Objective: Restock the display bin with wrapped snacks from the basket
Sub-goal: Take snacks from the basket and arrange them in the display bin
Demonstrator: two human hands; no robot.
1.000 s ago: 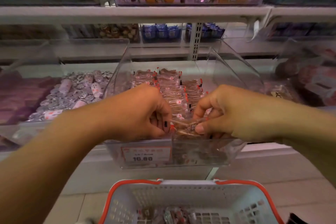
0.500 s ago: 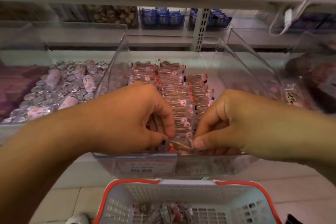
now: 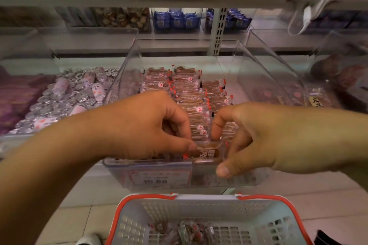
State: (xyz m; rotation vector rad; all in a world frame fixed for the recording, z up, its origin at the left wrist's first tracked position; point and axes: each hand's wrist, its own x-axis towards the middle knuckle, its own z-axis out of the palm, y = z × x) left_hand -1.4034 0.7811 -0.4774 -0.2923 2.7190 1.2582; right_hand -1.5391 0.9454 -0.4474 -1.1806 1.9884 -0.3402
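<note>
Clear plastic display bin [image 3: 247,69] holds neat rows of crinkly wrapped snacks [image 3: 189,93]. At its front wall, left hand [image 3: 143,125] and right hand [image 3: 251,137], fingers curled, pinch one wrapped snack [image 3: 207,150], probably by the ends. Below the bin, the perforated basket [image 3: 199,207] holds few more.

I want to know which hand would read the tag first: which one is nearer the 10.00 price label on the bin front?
Left. The left hand is just above the price label; the right hand is up and off to its right.

Brown snacks in clear red-edged wrappers [image 3: 191,93] fill the clear display bin [image 3: 258,69], silver foil sweets [image 3: 65,95] lie to the left, and the near basket [image 3: 199,211] is pale grey with an orange-red rim.
</note>
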